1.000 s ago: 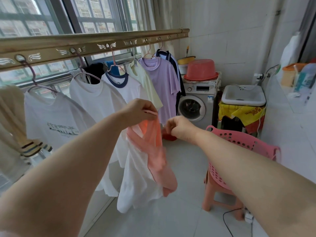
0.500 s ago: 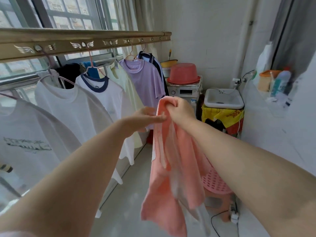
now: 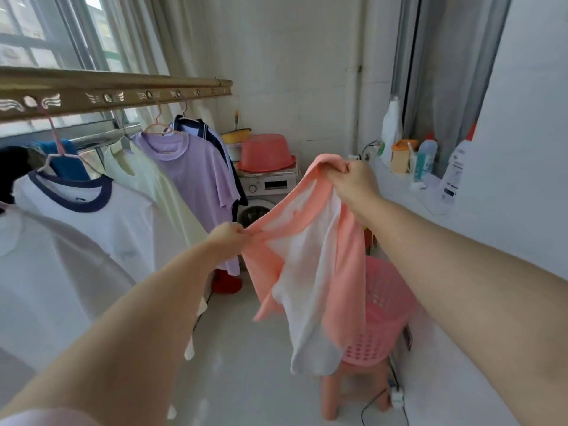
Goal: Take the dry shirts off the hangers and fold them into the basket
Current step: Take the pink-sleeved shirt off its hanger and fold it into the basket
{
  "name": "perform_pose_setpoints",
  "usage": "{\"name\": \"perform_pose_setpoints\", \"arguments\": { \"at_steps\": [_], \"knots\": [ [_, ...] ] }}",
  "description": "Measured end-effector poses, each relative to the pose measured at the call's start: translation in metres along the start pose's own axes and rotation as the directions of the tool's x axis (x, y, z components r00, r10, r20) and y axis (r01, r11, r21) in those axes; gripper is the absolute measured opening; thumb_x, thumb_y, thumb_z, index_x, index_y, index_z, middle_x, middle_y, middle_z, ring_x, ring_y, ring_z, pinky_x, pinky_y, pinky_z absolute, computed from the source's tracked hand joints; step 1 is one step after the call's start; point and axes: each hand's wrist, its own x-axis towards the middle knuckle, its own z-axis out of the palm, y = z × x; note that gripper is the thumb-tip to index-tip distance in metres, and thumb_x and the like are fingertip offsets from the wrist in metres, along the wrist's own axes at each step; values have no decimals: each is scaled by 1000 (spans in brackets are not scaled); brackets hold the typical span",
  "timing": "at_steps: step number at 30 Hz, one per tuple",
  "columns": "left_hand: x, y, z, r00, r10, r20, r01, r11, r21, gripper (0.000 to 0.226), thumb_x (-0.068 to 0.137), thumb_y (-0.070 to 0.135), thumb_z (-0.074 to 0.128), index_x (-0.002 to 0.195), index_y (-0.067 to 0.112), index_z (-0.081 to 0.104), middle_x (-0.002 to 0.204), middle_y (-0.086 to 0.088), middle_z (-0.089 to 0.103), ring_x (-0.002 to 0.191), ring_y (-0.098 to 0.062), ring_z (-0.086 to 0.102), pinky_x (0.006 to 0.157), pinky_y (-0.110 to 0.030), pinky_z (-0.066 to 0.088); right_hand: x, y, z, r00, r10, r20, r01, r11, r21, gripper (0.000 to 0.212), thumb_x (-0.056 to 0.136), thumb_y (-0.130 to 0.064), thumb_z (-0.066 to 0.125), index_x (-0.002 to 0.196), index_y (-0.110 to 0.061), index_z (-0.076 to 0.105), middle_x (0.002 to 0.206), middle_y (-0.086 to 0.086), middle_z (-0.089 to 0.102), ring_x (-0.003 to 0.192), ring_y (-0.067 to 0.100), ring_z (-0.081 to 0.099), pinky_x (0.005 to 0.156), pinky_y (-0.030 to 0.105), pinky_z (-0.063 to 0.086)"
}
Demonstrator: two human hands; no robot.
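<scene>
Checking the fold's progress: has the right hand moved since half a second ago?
Yes: the right hand went rightward, from in front of the washing machine to its right.

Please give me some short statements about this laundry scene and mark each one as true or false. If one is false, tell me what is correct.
1. The left hand and the right hand both grip the pink-and-white shirt. True.
2. The pink perforated plastic basket stands on the white front-loading washing machine. False: it stands on a salmon-pink plastic stool.
3. The lilac short-sleeved T-shirt hangs on a pink hanger from the brass-coloured drying rail. True.
4. The red round plastic basin lies inside the basket. False: it lies upside down on top of the washing machine.
</scene>
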Motion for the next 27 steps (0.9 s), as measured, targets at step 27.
{"name": "perform_pose_setpoints", "arguments": {
  "at_steps": [27],
  "knots": [
    [105, 35, -26, 900, 71, -431, -225, 921, -317, 30, 99, 28, 46, 106, 9, 69, 91, -11, 61, 81, -22, 51, 73, -31, 44, 59, 87, -62, 937, 242, 252, -236, 970, -57, 41, 88, -43, 62, 95, -3, 70, 88, 1, 65, 85, 17, 57, 78, 29, 41]
  ]
}}
